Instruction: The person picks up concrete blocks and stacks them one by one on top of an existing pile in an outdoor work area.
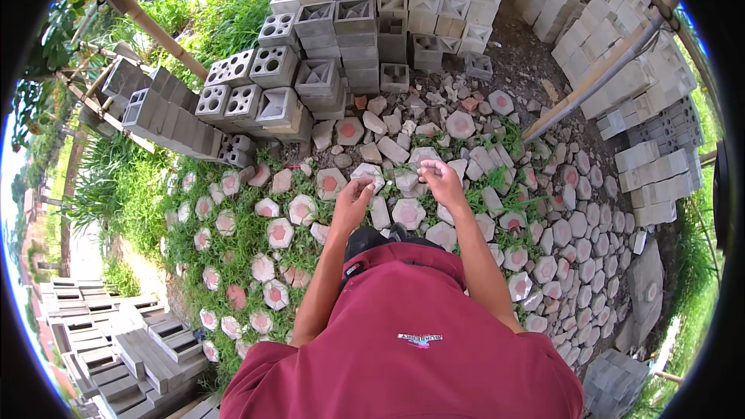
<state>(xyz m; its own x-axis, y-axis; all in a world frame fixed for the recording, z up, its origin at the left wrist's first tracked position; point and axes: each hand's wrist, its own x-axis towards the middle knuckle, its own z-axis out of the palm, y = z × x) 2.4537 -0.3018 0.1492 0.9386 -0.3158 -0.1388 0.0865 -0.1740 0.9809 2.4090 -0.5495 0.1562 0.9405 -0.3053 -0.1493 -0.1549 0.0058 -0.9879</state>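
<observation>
Both my hands are raised in front of my waist, above the paved ground, a short gap between them. The fingers of my left hand (pixel 354 200) are bent, and thumb and fingertips come together in a pinch. My right hand (pixel 443 185) is curled in a similar way, its fingertips pointing toward the left one. Anything held in either pinch is too small to make out. Below them lie hexagonal paving stones (pixel 409 213) with pale rims, some with reddish centres, and grass grows between them.
Grey hollow concrete blocks (pixel 275 66) are stacked ahead and to the left. Paler blocks (pixel 632 62) stand at the right behind a slanting pole (pixel 597 81). Loose rubble (pixel 392 149) lies ahead of me. More concrete pieces (pixel 143 353) are piled at the lower left.
</observation>
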